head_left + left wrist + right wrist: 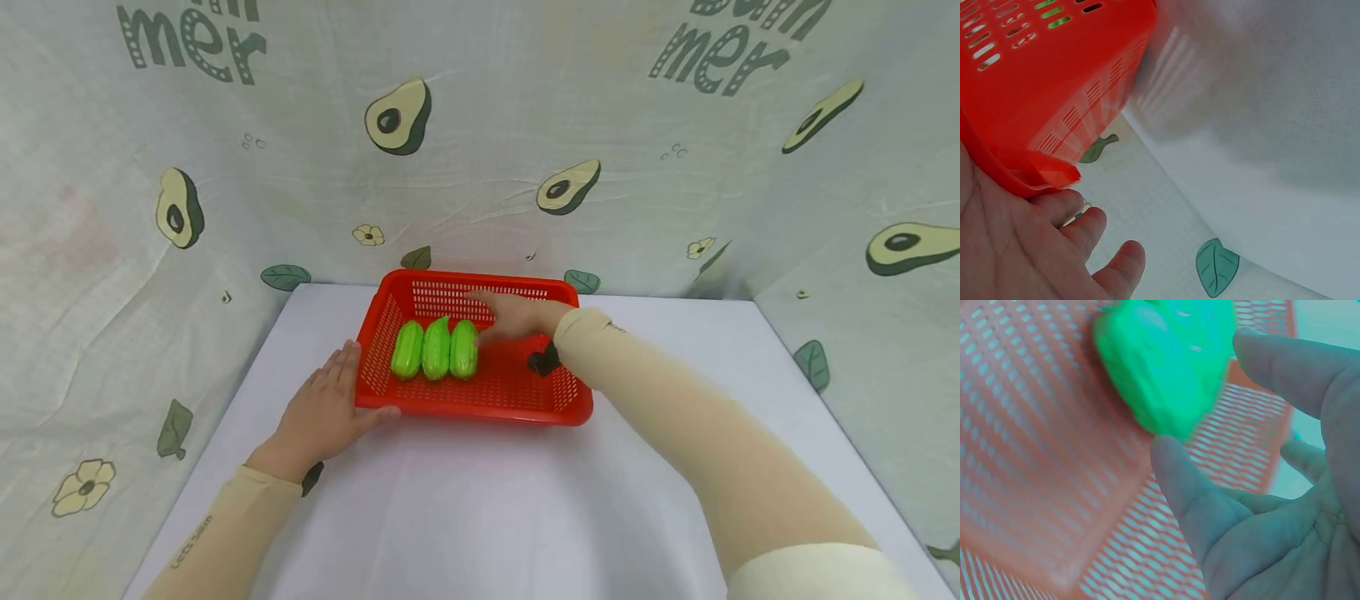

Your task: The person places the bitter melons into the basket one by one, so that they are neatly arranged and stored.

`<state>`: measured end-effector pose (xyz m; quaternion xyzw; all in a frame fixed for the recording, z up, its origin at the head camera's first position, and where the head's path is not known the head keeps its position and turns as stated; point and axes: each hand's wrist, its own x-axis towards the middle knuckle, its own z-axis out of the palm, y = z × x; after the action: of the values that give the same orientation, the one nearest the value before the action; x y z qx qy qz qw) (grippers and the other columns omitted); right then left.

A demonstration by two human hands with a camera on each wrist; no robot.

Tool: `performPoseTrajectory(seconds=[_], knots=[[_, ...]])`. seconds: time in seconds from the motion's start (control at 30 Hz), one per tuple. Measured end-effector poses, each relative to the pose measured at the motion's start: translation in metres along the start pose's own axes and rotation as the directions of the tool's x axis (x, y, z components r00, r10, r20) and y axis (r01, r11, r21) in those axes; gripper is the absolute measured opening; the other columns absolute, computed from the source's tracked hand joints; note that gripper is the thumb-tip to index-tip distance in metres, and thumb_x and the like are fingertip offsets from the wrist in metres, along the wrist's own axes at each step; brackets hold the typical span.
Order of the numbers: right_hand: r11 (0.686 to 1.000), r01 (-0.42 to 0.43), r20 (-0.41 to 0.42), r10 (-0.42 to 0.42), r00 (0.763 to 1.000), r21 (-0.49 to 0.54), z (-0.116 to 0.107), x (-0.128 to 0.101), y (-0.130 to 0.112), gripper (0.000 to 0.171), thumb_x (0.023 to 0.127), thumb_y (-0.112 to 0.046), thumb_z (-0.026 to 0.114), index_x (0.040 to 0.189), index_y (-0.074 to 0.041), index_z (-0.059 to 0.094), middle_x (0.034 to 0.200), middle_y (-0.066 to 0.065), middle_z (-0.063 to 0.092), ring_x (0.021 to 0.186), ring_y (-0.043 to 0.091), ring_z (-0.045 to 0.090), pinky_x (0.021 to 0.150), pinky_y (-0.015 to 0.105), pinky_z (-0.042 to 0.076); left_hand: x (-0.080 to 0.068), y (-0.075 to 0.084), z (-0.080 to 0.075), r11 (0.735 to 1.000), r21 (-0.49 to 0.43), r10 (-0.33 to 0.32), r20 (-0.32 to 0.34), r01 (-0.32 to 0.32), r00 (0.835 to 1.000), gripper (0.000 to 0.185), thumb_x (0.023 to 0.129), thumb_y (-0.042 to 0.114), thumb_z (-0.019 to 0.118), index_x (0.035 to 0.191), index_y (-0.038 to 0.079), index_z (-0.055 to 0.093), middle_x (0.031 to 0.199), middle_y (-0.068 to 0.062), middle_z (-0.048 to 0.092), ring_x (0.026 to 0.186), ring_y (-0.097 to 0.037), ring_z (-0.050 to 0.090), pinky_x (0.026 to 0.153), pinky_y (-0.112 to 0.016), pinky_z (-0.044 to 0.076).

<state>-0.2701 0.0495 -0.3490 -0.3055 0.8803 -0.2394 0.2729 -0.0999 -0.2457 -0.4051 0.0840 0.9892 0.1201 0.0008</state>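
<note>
On the white worktop [465, 500] we see our left hand [326, 412] lying flat against the near left corner of the red basket [480, 404], fingers straight. Farther in, 3 green toy vegetables [436, 349] lie side by side inside it. Our right hand [513, 318], its grip open, touches the rightmost one.
</note>
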Motion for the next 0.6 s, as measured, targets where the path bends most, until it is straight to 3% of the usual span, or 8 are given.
performPoseTrajectory(seconds=[0.1,0.33,0.47,0.6], knots=[[1.000,0.012,-0.037,-0.012,0.999,0.015,-0.025,-0.025,-0.001,0.085,0.093,-0.027,0.072,0.160,-0.022,0.019,0.159,0.012,0.030,0.143,0.030,0.032,0.112,0.047,0.034,0.000,0.000,0.000,1.000,0.004,-0.003,0.002,0.003,1.000,0.128,0.077,0.087,0.045,0.155,-0.009,0.012,0.161,-0.027,0.017,0.145,-0.046,0.020,0.115,-0.060,0.020],[0.986,0.022,-0.102,-0.005,0.995,0.166,-0.065,-0.101,0.018,0.086,0.093,-0.020,0.072,0.160,-0.025,0.019,0.156,0.019,0.033,0.122,0.034,0.058,0.098,0.048,0.050,0.000,-0.001,0.000,1.000,0.002,-0.012,0.011,0.012,1.000,0.128,0.077,0.087,0.046,0.156,-0.008,0.011,0.161,-0.027,0.017,0.145,-0.047,0.020,0.114,-0.061,0.020],[0.975,-0.012,-0.139,0.044,0.989,0.222,-0.069,-0.148,0.050,0.085,0.094,-0.020,0.072,0.160,-0.024,0.018,0.156,0.020,0.031,0.123,0.036,0.056,0.092,0.049,0.053,-0.001,0.001,-0.001,1.000,0.000,-0.019,0.016,0.019,1.000,0.127,0.078,0.086,0.048,0.155,-0.008,0.011,0.160,-0.028,0.017,0.145,-0.047,0.019,0.115,-0.061,0.020],[0.972,-0.052,-0.177,0.094,0.980,0.229,-0.055,-0.191,0.088,0.087,0.094,-0.027,0.072,0.161,-0.023,0.016,0.156,0.022,0.031,0.125,0.038,0.055,0.091,0.050,0.054,-0.001,0.003,-0.001,1.000,-0.010,-0.017,0.009,0.017,1.000,0.127,0.078,0.085,0.049,0.155,-0.008,0.012,0.160,-0.028,0.017,0.145,-0.047,0.020,0.114,-0.062,0.021]])
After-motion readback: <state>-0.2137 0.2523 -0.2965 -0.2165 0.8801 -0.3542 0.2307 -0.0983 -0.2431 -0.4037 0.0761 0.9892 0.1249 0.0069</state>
